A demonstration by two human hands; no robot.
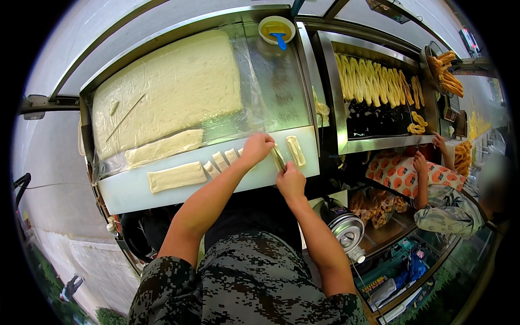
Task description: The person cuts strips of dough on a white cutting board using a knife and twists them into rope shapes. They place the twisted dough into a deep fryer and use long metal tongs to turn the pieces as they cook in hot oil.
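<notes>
On the white cutting board point(127, 196), my right hand point(291, 182) is closed round the near end of a slim blade-like tool point(279, 161), which lies along a short dough strip. Its exact kind is hard to see. My left hand point(259, 148) is closed at the strip's far end, fingertips pinched together; what they hold is hidden. Right of the tool lies a creased dough strip point(296, 150). Several cut strips point(220, 161) lie left of my hands, partly behind my left forearm. Beside them is a longer uncut dough piece point(177, 176).
A big dough sheet point(173, 81) under clear film covers the tray beyond the board. A white bowl point(290, 28) with yellow liquid and a blue-handled brush stands far right. Rightward, a fryer point(374, 120) holds several long dough sticks. A co-worker's hands point(421, 162) are near its edge.
</notes>
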